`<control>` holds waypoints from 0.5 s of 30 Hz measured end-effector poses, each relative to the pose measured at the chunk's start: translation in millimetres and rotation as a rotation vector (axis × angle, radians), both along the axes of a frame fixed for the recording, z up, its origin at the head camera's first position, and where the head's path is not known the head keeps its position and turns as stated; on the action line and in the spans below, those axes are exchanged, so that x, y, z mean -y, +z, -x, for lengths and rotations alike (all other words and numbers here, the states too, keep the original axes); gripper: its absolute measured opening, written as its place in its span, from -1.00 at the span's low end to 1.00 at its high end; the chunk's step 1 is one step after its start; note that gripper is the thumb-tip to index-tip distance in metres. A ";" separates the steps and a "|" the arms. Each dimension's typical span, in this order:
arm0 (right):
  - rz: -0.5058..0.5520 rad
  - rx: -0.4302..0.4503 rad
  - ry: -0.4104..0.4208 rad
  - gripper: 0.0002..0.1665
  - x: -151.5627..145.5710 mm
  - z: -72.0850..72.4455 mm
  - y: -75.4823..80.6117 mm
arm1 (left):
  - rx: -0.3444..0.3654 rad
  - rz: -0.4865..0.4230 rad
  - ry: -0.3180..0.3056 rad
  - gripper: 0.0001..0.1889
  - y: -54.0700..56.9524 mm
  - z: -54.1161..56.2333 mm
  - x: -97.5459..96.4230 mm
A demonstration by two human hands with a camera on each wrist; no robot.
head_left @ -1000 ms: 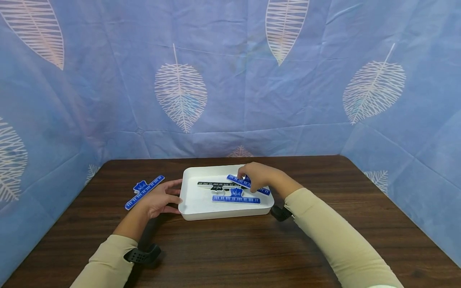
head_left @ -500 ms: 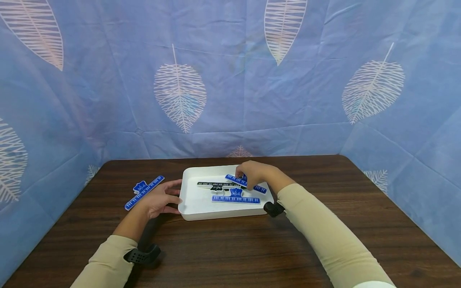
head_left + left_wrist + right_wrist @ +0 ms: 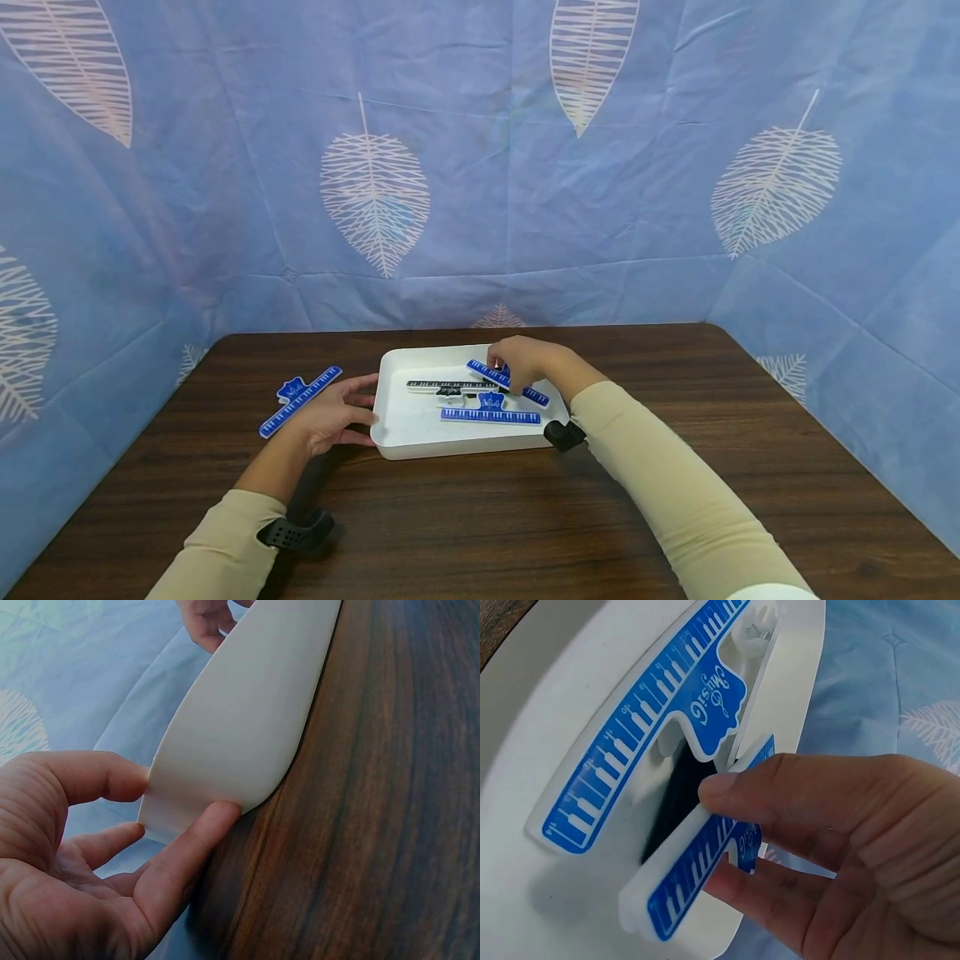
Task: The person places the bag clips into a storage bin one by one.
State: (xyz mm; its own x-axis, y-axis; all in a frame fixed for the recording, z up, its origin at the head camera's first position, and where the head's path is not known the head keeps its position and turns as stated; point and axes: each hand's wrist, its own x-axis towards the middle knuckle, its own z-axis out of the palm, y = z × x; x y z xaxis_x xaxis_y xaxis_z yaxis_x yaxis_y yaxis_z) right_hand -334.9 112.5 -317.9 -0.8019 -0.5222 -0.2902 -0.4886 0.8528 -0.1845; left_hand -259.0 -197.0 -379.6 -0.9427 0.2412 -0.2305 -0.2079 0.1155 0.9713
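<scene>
My right hand [image 3: 525,362] pinches a blue sheet-music clip [image 3: 690,874] with a piano-key print between thumb and fingers. The clip slants over the right part of a white tray [image 3: 420,446]. Inside the tray, a second blue clip [image 3: 491,416] lettered "Music" lies nearest the front wall. Behind it lies a black-and-white clip [image 3: 442,386], its right end partly covered by the held clip. At the tray's left end, my left hand [image 3: 337,415] rests its fingertips against the outer wall, with fingers spread, as the left wrist view also shows.
Another blue clip [image 3: 300,402] lies on the dark wooden table [image 3: 450,525], left of the tray and just behind my left hand. A blue cloth [image 3: 465,208] with white leaf prints hangs beyond the table's back and sides.
My right hand has shifted a little to the left with the pinched blue clip. The black-and-white clip has slid slightly left in the tray. My left hand has stayed in place.
</scene>
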 end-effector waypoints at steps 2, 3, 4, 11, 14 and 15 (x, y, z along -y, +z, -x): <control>0.009 0.015 -0.017 -0.37 0.2 -0.1 -0.4 | 0.001 -0.002 0.000 -0.15 0.5 -0.1 -0.1; 0.013 0.019 -0.024 -0.37 0.1 -0.1 -0.7 | 0.002 -0.002 0.001 -0.15 0.7 -0.1 -0.2; 0.020 0.026 -0.033 -0.37 0.0 -0.1 -0.9 | 0.002 -0.003 0.000 -0.15 0.9 -0.1 -0.3; 0.035 0.027 -0.044 -0.34 -3.5 -0.7 -1.9 | 0.002 -0.011 -0.001 -0.14 0.7 -0.6 -0.2; 0.027 0.008 -0.024 -0.34 -6.3 -0.4 -1.6 | 0.004 -0.009 -0.002 -0.14 0.5 -0.5 -0.1; 0.026 -0.001 -0.014 -0.35 -7.3 -0.5 -1.2 | 0.004 -0.009 -0.002 -0.14 0.3 -0.3 -0.1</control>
